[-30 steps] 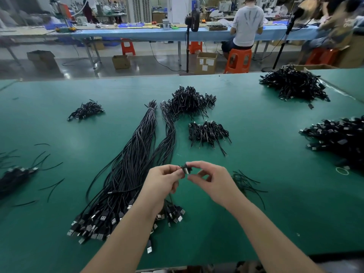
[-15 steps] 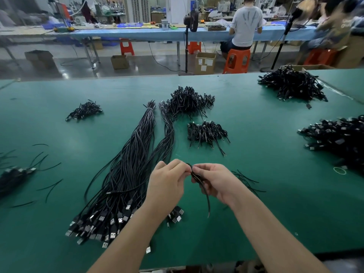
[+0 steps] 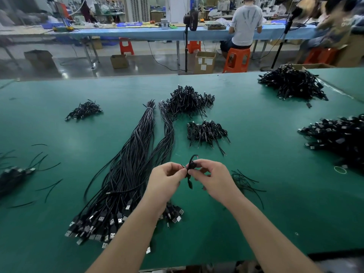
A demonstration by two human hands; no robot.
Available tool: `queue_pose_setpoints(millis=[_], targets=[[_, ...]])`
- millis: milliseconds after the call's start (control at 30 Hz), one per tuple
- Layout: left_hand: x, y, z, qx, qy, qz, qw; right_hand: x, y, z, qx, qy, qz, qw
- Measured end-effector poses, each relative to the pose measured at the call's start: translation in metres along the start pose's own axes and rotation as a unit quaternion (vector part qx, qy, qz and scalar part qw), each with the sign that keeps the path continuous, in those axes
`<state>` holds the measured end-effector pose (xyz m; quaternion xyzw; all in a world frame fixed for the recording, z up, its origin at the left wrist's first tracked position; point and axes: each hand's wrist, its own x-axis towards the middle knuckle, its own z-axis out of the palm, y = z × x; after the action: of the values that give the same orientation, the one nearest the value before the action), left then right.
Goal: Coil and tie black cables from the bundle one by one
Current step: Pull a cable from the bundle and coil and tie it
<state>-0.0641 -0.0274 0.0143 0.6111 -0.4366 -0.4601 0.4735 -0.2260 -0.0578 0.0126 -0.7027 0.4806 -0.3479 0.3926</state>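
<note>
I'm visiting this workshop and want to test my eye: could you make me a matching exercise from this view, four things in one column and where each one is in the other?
Things:
1. small coiled cable
2. long cable bundle
3. orange stool
4. loose ring

Places:
A. on the floor beyond the green table, under a seated person
B. pinched between the left hand and the right hand
C. flat on the table at the right, beside a cable pile
D. stretched along the table, plug ends towards the person

Pairs: 1-B, 2-D, 3-A, 4-C
</note>
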Motion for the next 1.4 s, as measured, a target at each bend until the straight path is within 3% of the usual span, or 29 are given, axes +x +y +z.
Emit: queue_pose_setpoints(millis=[167,267,333,467,533,567,633,767,833,933,1033,1233,1400], targets=[[-0.003,-0.001,0.000,0.170,0.027,0.144,0.975,0.001,0.002,-0.004,0.131,-0.060,0.096,0.985],[-0.007,-0.002,0.000,0.225,0.026,0.256,0.940,0.003,-0.002,-0.004,0.289,-0.077,0.203,0.932],[-0.008,-0.004,0.001,0.283,0.042,0.322,0.903,0.003,-0.003,-0.004,0.335,-0.084,0.252,0.904],[-0.004,-0.009,0.002,0.412,0.100,0.441,0.791,0.004,-0.005,-0.003,0.355,-0.073,0.287,0.887],[-0.004,-0.012,0.003,0.424,0.115,0.453,0.776,0.003,-0.006,-0.002,0.331,-0.063,0.279,0.899],[-0.004,-0.013,0.004,0.417,0.121,0.440,0.786,0.002,-0.007,-0.002,0.313,-0.059,0.261,0.911],[-0.007,-0.011,0.006,0.368,0.123,0.371,0.844,0.000,-0.008,-0.003,0.293,-0.065,0.207,0.931],[-0.001,-0.003,0.004,0.167,0.080,0.131,0.974,-0.003,-0.010,-0.002,0.238,-0.077,0.107,0.962],[0.003,-0.002,0.003,0.043,0.037,0.013,0.998,-0.004,-0.009,-0.001,0.167,-0.051,0.069,0.982],[0.000,-0.003,0.002,0.032,0.012,-0.010,0.999,-0.002,-0.006,0.000,0.080,0.007,0.046,0.996],[-0.001,-0.001,0.002,0.072,0.011,0.016,0.997,-0.003,-0.004,-0.001,0.062,-0.005,0.032,0.998],[-0.006,0.003,0.003,0.213,0.021,0.163,0.963,-0.004,-0.005,0.001,0.101,-0.035,0.058,0.993],[-0.008,-0.003,0.003,0.307,0.053,0.308,0.899,0.005,-0.006,-0.005,0.334,-0.106,0.252,0.902]])
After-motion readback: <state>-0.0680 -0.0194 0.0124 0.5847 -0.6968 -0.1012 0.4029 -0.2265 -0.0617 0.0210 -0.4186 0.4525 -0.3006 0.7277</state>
